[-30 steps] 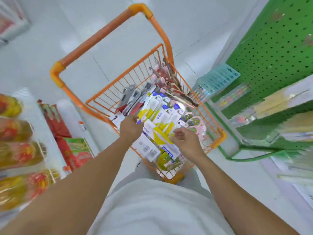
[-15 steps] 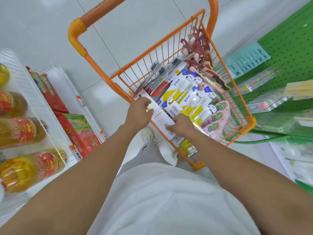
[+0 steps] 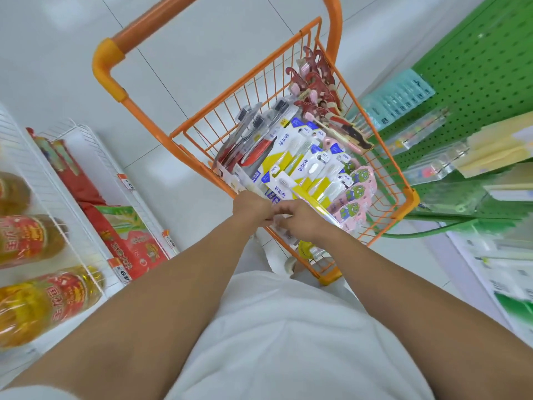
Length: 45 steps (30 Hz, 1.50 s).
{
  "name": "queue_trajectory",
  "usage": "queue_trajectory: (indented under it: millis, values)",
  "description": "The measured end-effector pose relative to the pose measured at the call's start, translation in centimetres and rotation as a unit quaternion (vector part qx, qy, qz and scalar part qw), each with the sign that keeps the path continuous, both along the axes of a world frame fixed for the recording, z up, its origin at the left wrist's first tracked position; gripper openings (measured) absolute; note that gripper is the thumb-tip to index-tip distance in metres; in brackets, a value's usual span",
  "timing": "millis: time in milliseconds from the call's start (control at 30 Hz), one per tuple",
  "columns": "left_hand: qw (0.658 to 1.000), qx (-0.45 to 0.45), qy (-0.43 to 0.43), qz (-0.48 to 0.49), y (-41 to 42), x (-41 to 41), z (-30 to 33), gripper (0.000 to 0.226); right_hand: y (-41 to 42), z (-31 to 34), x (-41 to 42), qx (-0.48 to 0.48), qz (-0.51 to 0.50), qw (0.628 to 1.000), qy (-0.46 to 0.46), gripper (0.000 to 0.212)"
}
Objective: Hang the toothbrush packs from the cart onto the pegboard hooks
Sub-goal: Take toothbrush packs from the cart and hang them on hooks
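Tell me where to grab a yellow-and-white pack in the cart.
Pinch its near end, by the cart rim closest to you, coming from above. The yellow-and-white packs lie flat and overlapped, long axis running away from you, so only those ends are free.

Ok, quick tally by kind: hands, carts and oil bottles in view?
Hands: 2, left and right, both at the packs
Cart: 1
Oil bottles: 3, the top one cut off
Total: 6
The packs overlap too much to count.
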<state>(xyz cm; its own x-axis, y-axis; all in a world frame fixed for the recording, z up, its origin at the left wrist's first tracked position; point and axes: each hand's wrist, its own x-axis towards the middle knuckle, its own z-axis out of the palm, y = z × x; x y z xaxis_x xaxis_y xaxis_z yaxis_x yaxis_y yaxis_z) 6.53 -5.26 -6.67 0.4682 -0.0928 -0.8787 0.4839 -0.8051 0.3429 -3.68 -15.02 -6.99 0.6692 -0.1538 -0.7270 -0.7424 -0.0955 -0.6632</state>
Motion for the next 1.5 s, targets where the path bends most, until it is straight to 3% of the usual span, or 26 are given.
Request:
queue_trajectory:
  millis: [167,267,333,433,500,600,667,733,867,933,1000,1100,1133,1200,1267,1367,1500]
  values:
    - [0.999,0.019,-0.032,0.009,0.3,-0.1,0.0,0.024,-0.4,-0.8,-1.7,0.127,-0.132,0.982,0.040,0.032]
    - [0.998,0.011,-0.057,0.014,0.2,0.3,0.0,0.028,-1.1,-1.5,-2.0,0.029,-0.173,0.984,0.036,0.018]
    - [0.997,0.015,-0.081,0.004,0.3,0.4,0.2,0.027,-1.5,-2.7,-2.1,-0.074,-0.118,0.989,0.038,0.015]
    - [0.997,0.019,-0.078,-0.006,0.8,0.5,0.6,0.009,-1.3,-4.0,-1.8,-0.127,-0.015,0.990,0.053,0.028]
    - [0.997,0.006,-0.066,0.034,1.4,0.8,1.1,0.023,-0.5,-4.2,-1.3,-0.161,0.051,0.985,0.042,0.028]
    - [0.992,-0.024,-0.070,0.098,2.1,1.1,1.7,0.016,0.7,-4.1,-0.6,-0.219,0.131,0.966,0.049,0.008]
    - [0.990,-0.034,-0.066,0.122,2.7,1.3,1.9,0.011,1.1,-4.3,-0.4,-0.257,0.144,0.954,0.062,0.022]
    - [0.986,-0.047,-0.048,0.153,3.2,1.4,2.0,0.021,0.9,-3.7,-0.3,-0.271,0.118,0.955,0.033,0.020]
    - [0.983,-0.075,0.034,0.166,2.1,1.1,2.3,0.048,-0.2,0.2,-0.3,-0.282,0.067,0.949,-0.128,0.009]
    - [0.974,-0.107,0.044,0.194,1.0,0.8,2.4,0.040,-0.5,2.2,-0.6,-0.274,0.085,0.937,-0.197,0.008]
    - [0.958,-0.140,0.019,0.251,0.4,0.8,2.6,0.017,-0.6,3.0,-0.8,-0.216,0.069,0.949,-0.219,0.006]
    - [0.963,-0.137,-0.051,0.228,1.3,1.8,2.5,0.006,-1.0,1.6,-0.8,-0.089,-0.059,0.985,-0.134,0.006]
    - [0.965,-0.132,-0.073,0.213,2.0,2.2,2.5,0.008,-1.1,0.6,-0.8,-0.075,-0.058,0.992,-0.081,0.009]
    - [0.971,-0.112,-0.109,0.182,3.3,3.2,2.6,0.020,-0.4,-1.6,-1.1,-0.049,0.041,0.998,0.005,0.014]
    - [0.976,-0.081,-0.148,0.140,4.7,4.1,2.7,0.016,0.9,-2.9,-1.0,-0.042,0.120,0.990,0.055,0.019]
    - [0.972,-0.060,-0.196,0.116,6.4,5.1,2.6,0.007,1.9,-3.6,-0.3,-0.041,0.130,0.986,0.094,0.025]
    - [0.974,-0.062,-0.188,0.113,7.4,5.3,2.1,0.016,1.3,-3.3,0.7,-0.011,0.078,0.992,0.099,0.043]
